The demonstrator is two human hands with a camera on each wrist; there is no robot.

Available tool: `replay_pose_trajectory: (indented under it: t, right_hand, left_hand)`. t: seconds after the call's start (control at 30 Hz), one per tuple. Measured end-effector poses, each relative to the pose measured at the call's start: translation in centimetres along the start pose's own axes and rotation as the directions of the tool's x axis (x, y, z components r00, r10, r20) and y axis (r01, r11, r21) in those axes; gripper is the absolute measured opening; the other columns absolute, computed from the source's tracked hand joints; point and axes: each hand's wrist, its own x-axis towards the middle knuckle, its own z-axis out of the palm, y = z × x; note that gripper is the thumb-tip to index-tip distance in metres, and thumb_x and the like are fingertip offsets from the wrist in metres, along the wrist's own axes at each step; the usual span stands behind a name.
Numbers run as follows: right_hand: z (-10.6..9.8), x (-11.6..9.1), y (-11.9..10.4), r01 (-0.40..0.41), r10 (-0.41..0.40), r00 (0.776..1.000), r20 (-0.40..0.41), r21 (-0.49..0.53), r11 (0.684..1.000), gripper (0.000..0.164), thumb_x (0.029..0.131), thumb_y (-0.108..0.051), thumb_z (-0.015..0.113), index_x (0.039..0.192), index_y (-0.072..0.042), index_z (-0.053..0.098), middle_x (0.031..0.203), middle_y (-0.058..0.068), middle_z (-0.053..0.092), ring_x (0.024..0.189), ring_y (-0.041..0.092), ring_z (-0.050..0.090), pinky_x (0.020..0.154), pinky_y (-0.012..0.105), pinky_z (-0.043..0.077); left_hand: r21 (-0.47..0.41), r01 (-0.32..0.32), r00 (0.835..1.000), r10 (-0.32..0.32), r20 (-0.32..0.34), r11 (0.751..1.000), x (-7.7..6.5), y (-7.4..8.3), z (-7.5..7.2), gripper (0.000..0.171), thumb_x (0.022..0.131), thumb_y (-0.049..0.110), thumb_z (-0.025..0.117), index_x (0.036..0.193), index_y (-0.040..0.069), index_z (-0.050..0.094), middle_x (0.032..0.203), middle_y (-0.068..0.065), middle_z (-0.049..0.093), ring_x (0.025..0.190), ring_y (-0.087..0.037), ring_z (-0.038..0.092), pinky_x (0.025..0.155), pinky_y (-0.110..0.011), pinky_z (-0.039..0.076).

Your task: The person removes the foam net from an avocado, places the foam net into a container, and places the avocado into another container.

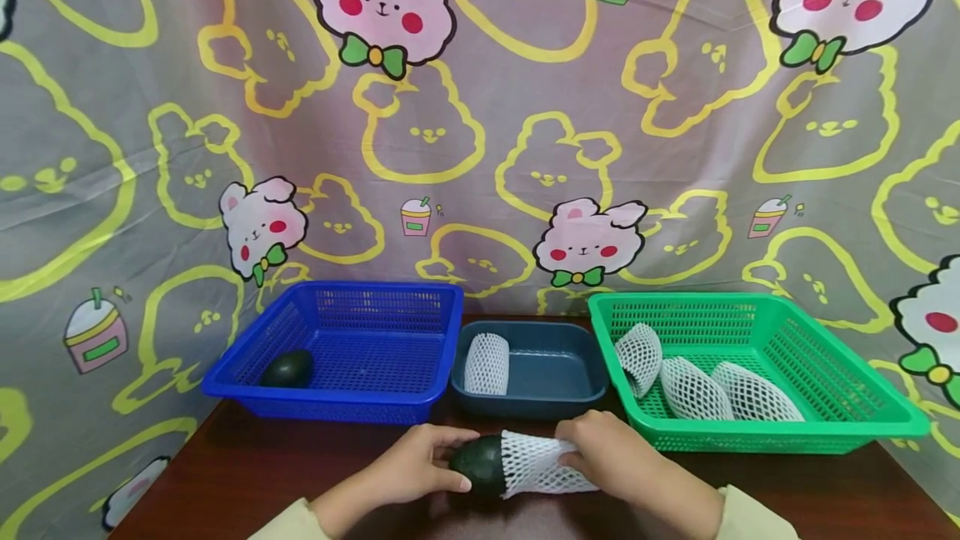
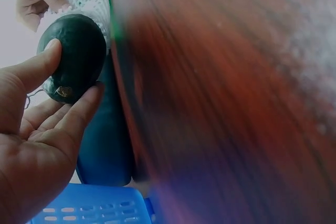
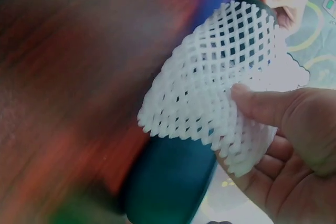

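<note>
Head view: dark fruit [image 1: 475, 465] partly in a white net [image 1: 536, 463]

Foam-like diamond mesh forms the net, flattened towards its loose end; smooth, glossy skin covers the oval fruit; the table [image 1: 258, 473] shows reddish-brown wood grain; the blue basket [image 1: 337, 408] and green basket [image 1: 750, 433] are perforated, the tray [image 1: 532, 401] smooth and round-cornered. The left hand [image 1: 416, 465] grips the fruit's bare end, thumb and fingers on opposite sides; the right hand [image 1: 611, 450] pinches the net, thumb on the mesh, fingers behind. The fruit lies sideways between both hands, in front of the tray; its bare end is blackish green, with a small brown scar.
</note>
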Motion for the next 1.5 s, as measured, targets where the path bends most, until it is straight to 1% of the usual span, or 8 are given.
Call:
replay_pose_trajectory:
  t: [0.23, 0.47, 0.7, 0.83, 1.0, 1.27, 1.4, 1.5]
  right_hand:
    - [-1.4, -0.5, -0.1, -0.080, 0.078, 0.996, -0.045, -0.034, 0.996, 0.013, 0.080, -0.010, 0.077, 0.079, -0.015, 0.065, 0.069, -0.010, 0.059, 0.063, 0.004, 0.054, 0.054, 0.027, 0.044]
    - [-3.2, -0.9, -0.5, -0.118, 0.111, 0.982, -0.154, -0.039, 0.992, 0.016, 0.081, -0.008, 0.077, 0.079, -0.014, 0.062, 0.065, -0.011, 0.054, 0.059, 0.003, 0.050, 0.051, 0.025, 0.042]
    - [-4.1, -0.3, -0.3, -0.115, 0.117, 0.956, -0.270, 0.025, 0.993, 0.014, 0.081, -0.009, 0.078, 0.083, -0.014, 0.065, 0.071, -0.010, 0.059, 0.061, 0.002, 0.051, 0.053, 0.023, 0.044]
    - [-4.1, 0.6, -0.2, -0.151, 0.170, 0.936, -0.309, 0.084, 0.985, 0.012, 0.082, -0.011, 0.077, 0.083, -0.013, 0.065, 0.072, -0.009, 0.061, 0.061, 0.002, 0.051, 0.054, 0.024, 0.044]
    - [-3.6, 2.0, -0.4, -0.218, 0.276, 0.902, -0.332, 0.200, 0.955, 0.017, 0.084, -0.015, 0.077, 0.077, -0.014, 0.061, 0.063, -0.007, 0.053, 0.056, 0.008, 0.048, 0.050, 0.026, 0.040]
    - [-2.2, 5.0, 0.4, -0.280, 0.420, 0.821, -0.387, 0.369, 0.886, 0.013, 0.085, -0.016, 0.076, 0.085, -0.006, 0.067, 0.060, -0.002, 0.052, 0.053, 0.013, 0.049, 0.049, 0.029, 0.040]
    - [-1.8, 6.3, 1.1, -0.342, 0.502, 0.785, -0.363, 0.422, 0.839, 0.018, 0.087, -0.018, 0.074, 0.093, -0.002, 0.068, 0.066, 0.001, 0.059, 0.056, 0.014, 0.052, 0.050, 0.030, 0.041]
    - [-1.4, 7.4, 1.5, -0.379, 0.563, 0.763, -0.317, 0.487, 0.787, 0.023, 0.089, -0.019, 0.072, 0.099, 0.001, 0.069, 0.072, 0.004, 0.063, 0.058, 0.015, 0.054, 0.051, 0.031, 0.043]
  left_hand:
    - [0.008, -0.012, 1.000, 0.012, 0.000, 1.000, -0.5, -0.1, -0.6, 0.052, 0.077, -0.001, 0.078, 0.126, -0.005, 0.060, 0.114, -0.013, 0.066, 0.097, -0.014, 0.065, 0.079, -0.027, 0.054]
    - [0.006, -0.016, 1.000, 0.016, -0.015, 1.000, -1.0, 0.0, -1.1, 0.053, 0.078, -0.002, 0.078, 0.127, -0.007, 0.058, 0.115, -0.016, 0.065, 0.098, -0.015, 0.065, 0.080, -0.027, 0.053]
    - [-0.014, -0.020, 1.000, 0.020, -0.015, 1.000, -1.3, -0.1, -1.2, 0.053, 0.078, -0.004, 0.077, 0.126, -0.008, 0.057, 0.114, -0.016, 0.065, 0.097, -0.013, 0.065, 0.081, -0.028, 0.054]
    - [-0.016, -0.015, 1.000, 0.015, -0.017, 1.000, -1.4, -0.1, -1.2, 0.053, 0.078, -0.003, 0.077, 0.127, -0.008, 0.057, 0.115, -0.016, 0.065, 0.098, -0.014, 0.065, 0.081, -0.029, 0.054]
    - [-0.010, -0.005, 1.000, 0.005, -0.017, 1.000, -1.5, -0.1, -1.1, 0.053, 0.078, -0.003, 0.078, 0.127, -0.007, 0.058, 0.114, -0.015, 0.066, 0.097, -0.014, 0.065, 0.079, -0.028, 0.054]
    - [-0.005, -0.011, 1.000, 0.011, -0.012, 1.000, -1.4, -0.2, -1.1, 0.052, 0.078, -0.002, 0.077, 0.127, -0.006, 0.058, 0.114, -0.014, 0.066, 0.098, -0.014, 0.065, 0.079, -0.027, 0.054]
    - [-0.007, -0.019, 1.000, 0.019, -0.015, 1.000, -1.5, -0.2, -1.1, 0.053, 0.078, -0.002, 0.077, 0.127, -0.007, 0.058, 0.115, -0.015, 0.065, 0.099, -0.015, 0.064, 0.080, -0.028, 0.054]
    - [-0.004, -0.018, 1.000, 0.018, -0.020, 1.000, -1.5, -0.2, -1.1, 0.053, 0.078, -0.002, 0.078, 0.127, -0.008, 0.057, 0.116, -0.016, 0.065, 0.100, -0.015, 0.064, 0.081, -0.030, 0.053]
